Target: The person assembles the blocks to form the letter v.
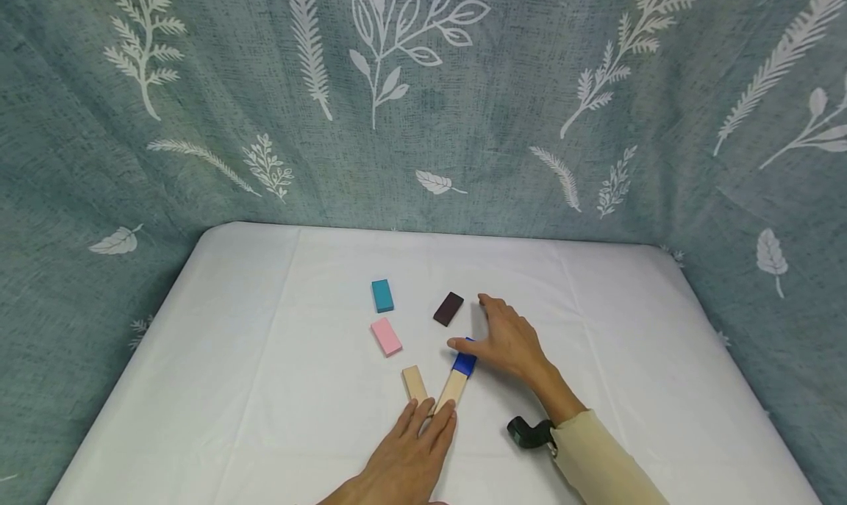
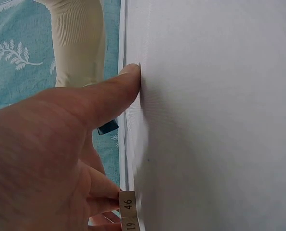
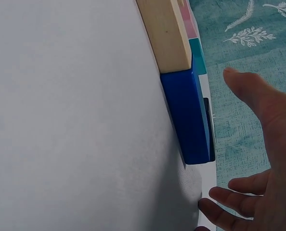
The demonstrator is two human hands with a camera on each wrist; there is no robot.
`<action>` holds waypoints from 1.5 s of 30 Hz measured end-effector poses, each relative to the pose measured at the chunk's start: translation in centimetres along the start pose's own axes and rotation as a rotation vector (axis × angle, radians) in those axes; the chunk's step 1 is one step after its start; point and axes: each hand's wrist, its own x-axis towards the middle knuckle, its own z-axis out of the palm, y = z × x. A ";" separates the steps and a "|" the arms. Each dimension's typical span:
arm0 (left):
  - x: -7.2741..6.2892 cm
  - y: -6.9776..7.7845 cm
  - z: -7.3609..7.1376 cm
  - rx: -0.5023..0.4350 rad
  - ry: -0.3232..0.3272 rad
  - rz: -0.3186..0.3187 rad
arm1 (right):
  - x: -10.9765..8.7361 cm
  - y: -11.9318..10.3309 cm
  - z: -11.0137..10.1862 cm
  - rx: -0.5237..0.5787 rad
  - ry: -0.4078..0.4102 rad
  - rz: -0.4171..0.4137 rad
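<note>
My left hand [image 1: 413, 453] rests with extended fingers on the near ends of two plain wooden blocks, a left one [image 1: 414, 383] and a right one [image 1: 452, 389]. Those two blocks form a V that narrows toward me. In the left wrist view, a block end [image 2: 127, 203] bears the printed number 46. A blue block [image 3: 184, 115] meets the far end of the right wooden block, in line with it. My right hand [image 1: 509, 345] hovers around the blue block with thumb and fingers spread wide, holding nothing.
Beyond the V lie a pink block [image 1: 387, 337], a teal block [image 1: 382, 296] and a dark brown block [image 1: 448, 309]. A black curved device [image 1: 529, 433] sticks out from the right sleeve. White cloth [image 1: 298, 417] covers the table, with a patterned curtain [image 1: 410, 152] behind it.
</note>
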 end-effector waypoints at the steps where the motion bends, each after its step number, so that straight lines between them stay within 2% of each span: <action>1: 0.0 0.0 0.0 -0.002 -0.003 0.000 | 0.1 0.0 0.0 -0.001 0.000 0.000; 25: 0.2 0.1 -0.5 -0.071 -0.101 -0.006 | 2.7 -0.5 0.7 -0.037 -0.023 0.027; 45: 0.2 0.1 -0.4 -0.073 -0.075 -0.001 | 3.4 -1.0 1.0 -0.055 -0.027 0.021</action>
